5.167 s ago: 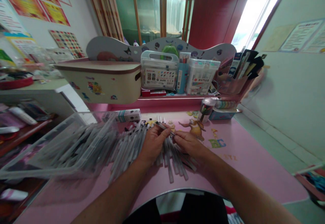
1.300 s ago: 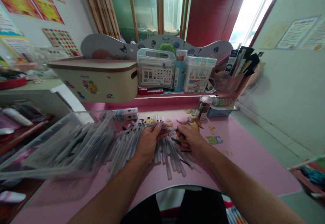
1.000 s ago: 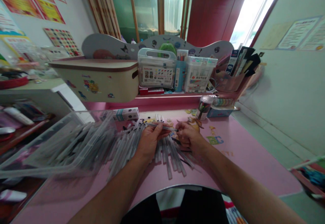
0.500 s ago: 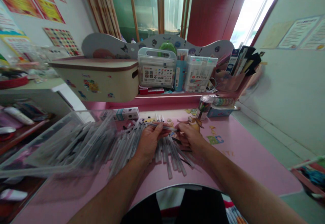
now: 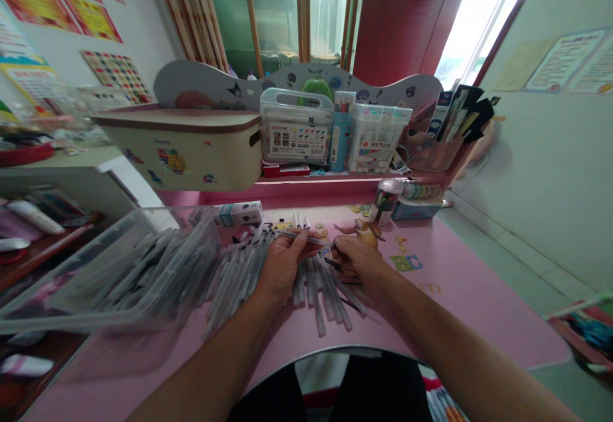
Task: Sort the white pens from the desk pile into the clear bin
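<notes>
A slim translucent pen [image 5: 320, 242] lies roughly level between my two hands, above the pink desk. My left hand [image 5: 282, 263] pinches its left part between thumb and fingers. At the pen's right end, the fingers of my right hand [image 5: 358, 260] are closed; their tips are partly hidden. Beneath and between the hands, a loose group of similar pens [image 5: 322, 291] fans out toward the desk's front edge. Another thick row of pens [image 5: 239, 275] lies left of my left hand. Further left, a clear plastic bin [image 5: 138, 312] is filled with many more of them.
A small white box [image 5: 238, 213] lies behind the pens. A clear jar [image 5: 385, 202] and a blue box [image 5: 416, 210] stand at the back right. The raised shelf carries a lidded cream bin [image 5: 191, 154], marker cases [image 5: 297, 131] and a pen holder [image 5: 433, 154].
Almost nothing differs. Both hands keep their hold around the pen at the same spot, with only a slight shift of the right fingers.
</notes>
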A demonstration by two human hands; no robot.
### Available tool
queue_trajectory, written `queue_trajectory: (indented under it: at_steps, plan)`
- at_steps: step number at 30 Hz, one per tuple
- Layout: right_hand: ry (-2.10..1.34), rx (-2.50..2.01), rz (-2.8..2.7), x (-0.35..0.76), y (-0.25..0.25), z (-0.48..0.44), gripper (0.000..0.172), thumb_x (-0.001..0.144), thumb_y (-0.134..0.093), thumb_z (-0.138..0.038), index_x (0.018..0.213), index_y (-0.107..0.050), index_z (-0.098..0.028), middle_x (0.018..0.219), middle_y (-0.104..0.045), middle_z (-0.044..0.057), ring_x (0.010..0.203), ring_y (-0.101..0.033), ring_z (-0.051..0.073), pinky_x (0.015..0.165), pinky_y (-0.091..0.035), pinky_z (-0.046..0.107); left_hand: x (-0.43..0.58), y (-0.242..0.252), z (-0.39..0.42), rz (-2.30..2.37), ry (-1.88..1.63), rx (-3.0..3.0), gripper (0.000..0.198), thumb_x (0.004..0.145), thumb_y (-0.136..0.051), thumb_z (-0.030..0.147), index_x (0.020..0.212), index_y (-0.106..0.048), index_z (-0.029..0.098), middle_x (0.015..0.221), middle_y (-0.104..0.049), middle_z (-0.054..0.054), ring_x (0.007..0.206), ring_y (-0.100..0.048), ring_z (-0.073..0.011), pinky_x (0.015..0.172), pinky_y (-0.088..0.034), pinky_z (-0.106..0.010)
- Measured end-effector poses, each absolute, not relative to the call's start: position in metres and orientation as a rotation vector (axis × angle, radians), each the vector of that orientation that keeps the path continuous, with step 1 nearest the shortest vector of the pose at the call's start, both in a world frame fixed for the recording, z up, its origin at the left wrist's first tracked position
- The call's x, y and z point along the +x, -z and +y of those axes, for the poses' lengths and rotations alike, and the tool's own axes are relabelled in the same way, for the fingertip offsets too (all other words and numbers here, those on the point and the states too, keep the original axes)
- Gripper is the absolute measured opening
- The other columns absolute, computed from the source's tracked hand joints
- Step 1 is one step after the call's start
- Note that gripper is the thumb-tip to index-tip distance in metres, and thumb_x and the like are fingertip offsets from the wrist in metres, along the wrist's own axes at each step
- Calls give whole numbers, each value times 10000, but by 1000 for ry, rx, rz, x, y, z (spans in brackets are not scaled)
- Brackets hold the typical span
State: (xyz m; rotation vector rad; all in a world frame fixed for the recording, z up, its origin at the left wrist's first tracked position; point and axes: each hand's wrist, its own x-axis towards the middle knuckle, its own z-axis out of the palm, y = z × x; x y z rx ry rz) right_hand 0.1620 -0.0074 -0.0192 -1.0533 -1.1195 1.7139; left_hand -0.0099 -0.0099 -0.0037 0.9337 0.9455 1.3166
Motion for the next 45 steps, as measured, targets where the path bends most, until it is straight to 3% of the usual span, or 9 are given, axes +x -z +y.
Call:
queue_trajectory:
  at_steps: [5,8,12,18,24,28,36,41,45]
  plan:
    - [-1691,-1017,-1040,161,12,-7,320,722,-713,-435,769,-476,-225,462,-359,-122,340,-205,40,310,-132,142,-10,2,-10,936,-1312,932,337,725,-761,446,827,-705,129,816,-741,-74,707,-691,-163,671,-547,-262]
    - [-1696,-1083,-1045,161,10,-8,346,797,-618,-521,737,-522,-194,508,-454,-77,333,-211,26,306,-143,154,-10,2,-10,951,-1317,934,337,738,-751,445,838,-711,126,847,-747,-85,730,-697,-168,683,-548,-262]
    - [-1735,-1046,-1156,160,12,-11,374,830,-605,-538,705,-501,-201,441,-343,-111,310,-171,30,294,-157,169,-11,2,-10,955,-1322,955,336,755,-735,459,832,-720,132,853,-748,-87,761,-701,-178,704,-548,-273]
    - [-1610,-968,-1128,160,11,-8,308,701,-736,-336,778,-458,-228,448,-342,-140,334,-199,33,313,-130,142,-12,4,-6,957,-1409,857,346,727,-753,467,841,-689,147,821,-742,-60,739,-697,-163,687,-543,-270]
    - [-2013,-757,-847,170,10,-4,254,571,-584,-153,752,-423,-227,526,-462,-100,341,-184,29,328,-98,149,-14,4,-5,982,-1444,857,375,741,-723,506,848,-669,151,769,-720,-39,679,-675,-151,624,-521,-253]
    - [-2090,-797,-829,169,8,-7,241,659,-632,-204,867,-510,-210,592,-548,-65,350,-223,26,340,-93,151,-12,2,-10,1015,-1397,991,332,789,-695,478,828,-680,148,773,-703,-39,672,-656,-147,615,-505,-243]
    - [-1882,-942,-1032,171,9,-4,249,705,-692,-295,640,-472,-197,427,-360,-108,320,-201,27,314,-117,166,-24,-7,1,757,-1637,699,241,822,-675,415,843,-644,177,855,-713,-43,839,-697,-187,781,-543,-316]
    - [-1597,-1043,-971,171,6,1,218,702,-623,-355,602,-500,-205,371,-287,-118,308,-158,46,301,-127,199,-33,-13,8,707,-1741,396,173,782,-700,306,852,-618,170,676,-610,22,505,-533,-78,528,-486,-220]
    - [-1372,-1095,-1158,160,4,-7,223,746,-631,-392,666,-598,-187,400,-302,-103,350,-215,60,350,-111,223,-15,-10,-6,725,-1423,577,330,668,-818,233,937,-639,163,742,-594,24,512,-474,-46,423,-352,-143]
